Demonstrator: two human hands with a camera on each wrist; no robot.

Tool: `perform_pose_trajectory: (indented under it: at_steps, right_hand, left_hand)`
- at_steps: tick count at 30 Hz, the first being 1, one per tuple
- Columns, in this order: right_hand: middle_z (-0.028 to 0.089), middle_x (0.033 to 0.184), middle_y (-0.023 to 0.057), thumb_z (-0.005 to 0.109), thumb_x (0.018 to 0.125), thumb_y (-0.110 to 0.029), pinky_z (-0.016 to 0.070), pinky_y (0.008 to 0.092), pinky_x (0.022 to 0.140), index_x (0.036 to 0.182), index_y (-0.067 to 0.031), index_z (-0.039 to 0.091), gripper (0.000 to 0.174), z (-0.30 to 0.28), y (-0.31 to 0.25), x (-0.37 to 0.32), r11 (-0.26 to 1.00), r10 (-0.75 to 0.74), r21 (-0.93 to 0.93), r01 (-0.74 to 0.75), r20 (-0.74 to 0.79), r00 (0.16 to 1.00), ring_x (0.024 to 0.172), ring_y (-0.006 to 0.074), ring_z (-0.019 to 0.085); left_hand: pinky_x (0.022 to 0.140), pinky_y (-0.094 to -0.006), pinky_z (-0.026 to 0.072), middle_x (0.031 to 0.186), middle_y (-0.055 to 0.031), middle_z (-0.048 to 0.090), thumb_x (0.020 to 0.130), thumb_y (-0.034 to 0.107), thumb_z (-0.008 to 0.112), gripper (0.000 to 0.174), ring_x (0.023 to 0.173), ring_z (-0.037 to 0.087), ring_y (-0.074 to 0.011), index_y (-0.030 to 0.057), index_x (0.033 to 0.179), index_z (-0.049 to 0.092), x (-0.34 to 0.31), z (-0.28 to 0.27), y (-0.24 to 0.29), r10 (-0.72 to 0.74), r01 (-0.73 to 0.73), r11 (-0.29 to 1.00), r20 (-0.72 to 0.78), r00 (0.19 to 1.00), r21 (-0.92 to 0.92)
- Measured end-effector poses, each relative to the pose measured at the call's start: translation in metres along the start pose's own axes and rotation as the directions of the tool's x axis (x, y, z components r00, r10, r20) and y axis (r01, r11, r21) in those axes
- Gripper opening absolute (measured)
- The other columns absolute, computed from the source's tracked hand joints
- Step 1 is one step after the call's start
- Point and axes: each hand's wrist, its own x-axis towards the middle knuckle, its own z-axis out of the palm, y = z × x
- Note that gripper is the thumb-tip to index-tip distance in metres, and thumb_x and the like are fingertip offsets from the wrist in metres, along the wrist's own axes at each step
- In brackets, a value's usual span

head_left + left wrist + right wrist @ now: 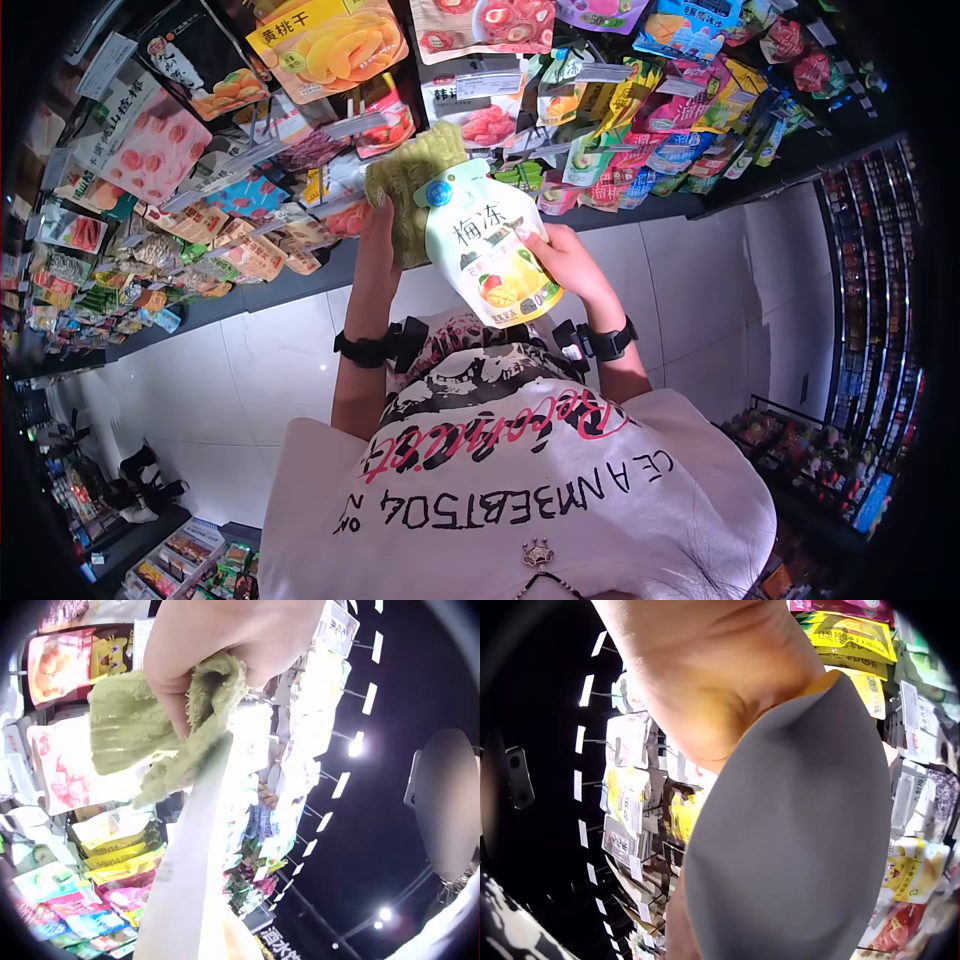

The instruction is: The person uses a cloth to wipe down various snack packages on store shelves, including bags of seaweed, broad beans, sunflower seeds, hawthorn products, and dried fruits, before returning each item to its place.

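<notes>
A pale green fluffy cloth (410, 185) is bunched in my left hand (380, 230). In the left wrist view the thumb and fingers of that hand (232, 637) curl round the cloth (131, 720), whose fold lies at the edge of a pouch (187, 855) seen side-on. My right hand (572, 262) grips this white and yellow jelly pouch (490, 245) by its side, with the printed front and mango picture facing up. The right wrist view shows the plain grey back of the pouch (795, 817), which hides most of the fingers there.
Hanging snack bags (330, 45) fill the shelf rack ahead, close past both hands. A pale tiled floor (690, 290) lies below. Another rack (880, 300) stands at the right, and a bin of packets (185, 560) is at the lower left.
</notes>
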Motion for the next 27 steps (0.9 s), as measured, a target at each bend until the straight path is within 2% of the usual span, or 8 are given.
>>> perform_pose_trajectory:
  at_steps: [1, 5, 6, 9, 11, 17, 21, 27]
  right_hand:
    - [0.059, 0.074, 0.0052, 0.045, 0.085, -0.017, 0.0423, 0.0231, 0.06, 0.09, 0.006, 0.053, 0.025, -0.001, 0.001, 0.002, 0.997, 0.014, -0.077, -0.015, -0.007, 1.0, 0.066, 0.0058, 0.05]
    - [0.059, 0.074, 0.0066, 0.044, 0.085, -0.015, 0.0418, 0.0237, 0.062, 0.093, 0.0051, 0.053, 0.023, -0.005, -0.011, 0.009, 0.989, 0.0, -0.149, 0.009, 0.059, 0.998, 0.069, 0.0058, 0.048]
    - [0.05, 0.066, -0.0023, 0.045, 0.086, -0.021, 0.0383, 0.0201, 0.054, 0.091, 0.0053, 0.052, 0.027, -0.003, -0.004, 0.014, 0.992, -0.081, -0.092, 0.085, 0.047, 0.996, 0.059, 0.0042, 0.041]
    - [0.051, 0.068, -0.0016, 0.044, 0.086, -0.02, 0.0385, 0.0206, 0.056, 0.093, 0.005, 0.052, 0.026, 0.0, 0.015, 0.03, 0.99, -0.127, -0.066, 0.125, -0.03, 0.991, 0.062, 0.0041, 0.042]
    - [0.06, 0.078, 0.0085, 0.046, 0.083, -0.014, 0.0421, 0.0252, 0.065, 0.096, 0.0051, 0.052, 0.024, -0.003, 0.02, 0.034, 0.997, -0.069, -0.042, 0.066, -0.076, 0.995, 0.071, 0.0071, 0.049]
    - [0.06, 0.073, 0.0125, 0.057, 0.077, -0.017, 0.0434, 0.0267, 0.06, 0.09, 0.0042, 0.055, 0.025, -0.06, 0.016, 0.043, 0.99, -0.125, -0.098, 0.104, -0.246, 0.961, 0.066, 0.0123, 0.055]
    - [0.06, 0.069, 0.0125, 0.06, 0.075, -0.018, 0.0427, 0.0264, 0.057, 0.082, 0.0034, 0.058, 0.022, -0.117, 0.013, 0.06, 0.991, -0.066, -0.128, 0.027, -0.313, 0.947, 0.062, 0.0131, 0.056]
    - [0.058, 0.069, 0.0085, 0.059, 0.075, -0.014, 0.0412, 0.0238, 0.057, 0.082, 0.0029, 0.057, 0.018, -0.183, 0.011, 0.117, 0.976, -0.197, -0.139, 0.167, -0.247, 0.949, 0.063, 0.0099, 0.053]
  left_hand:
    - [0.074, -0.0286, 0.045, 0.1, -0.0073, 0.053, 0.083, 0.017, 0.049, 0.034, 0.086, 0.054, -0.017, -0.0006, 0.111, 0.042, -0.001, -0.001, -0.002, 0.087, -0.083, 0.986, -0.025, 0.996, 0.144]
    - [0.067, -0.0244, 0.0429, 0.091, -0.0061, 0.056, 0.075, 0.017, 0.06, 0.033, 0.079, 0.052, -0.0097, -0.0015, 0.101, 0.05, 0.012, -0.001, -0.015, 0.005, -0.013, 0.904, 0.021, 1.0, 0.427]
    - [0.066, -0.0242, 0.0425, 0.083, -0.0041, 0.058, 0.072, 0.016, 0.064, 0.029, 0.074, 0.053, -0.0099, -0.0011, 0.093, 0.054, 0.016, 0.001, -0.018, -0.005, 0.029, 0.917, -0.062, 0.998, 0.398]
    - [0.066, -0.024, 0.0423, 0.083, -0.0041, 0.057, 0.072, 0.016, 0.064, 0.029, 0.074, 0.053, -0.0097, -0.0011, 0.094, 0.054, 0.038, -0.001, -0.034, 0.052, -0.034, 0.892, -0.028, 0.998, 0.451]
    - [0.066, -0.0237, 0.0423, 0.083, -0.0047, 0.057, 0.072, 0.016, 0.064, 0.031, 0.074, 0.053, -0.0094, -0.0006, 0.095, 0.053, 0.054, 0.003, -0.04, 0.034, -0.012, 0.852, -0.032, 0.999, 0.524]
    - [0.061, -0.0261, 0.044, 0.077, -0.0083, 0.061, 0.07, 0.016, 0.064, 0.026, 0.068, 0.057, -0.0117, -0.0019, 0.087, 0.058, 0.097, 0.059, -0.081, -0.071, -0.054, 0.692, 0.141, 0.987, 0.72]
    - [0.059, -0.0275, 0.0441, 0.07, -0.0082, 0.062, 0.07, 0.02, 0.063, 0.026, 0.064, 0.058, -0.013, -0.0022, 0.082, 0.06, 0.13, 0.104, -0.108, -0.037, -0.07, 0.69, 0.132, 0.991, 0.72]
    - [0.06, -0.0254, 0.0437, 0.077, -0.007, 0.06, 0.071, 0.019, 0.063, 0.026, 0.068, 0.056, -0.0112, -0.0009, 0.087, 0.057, 0.189, 0.134, -0.131, 0.069, -0.077, 0.798, 0.037, 0.997, 0.597]
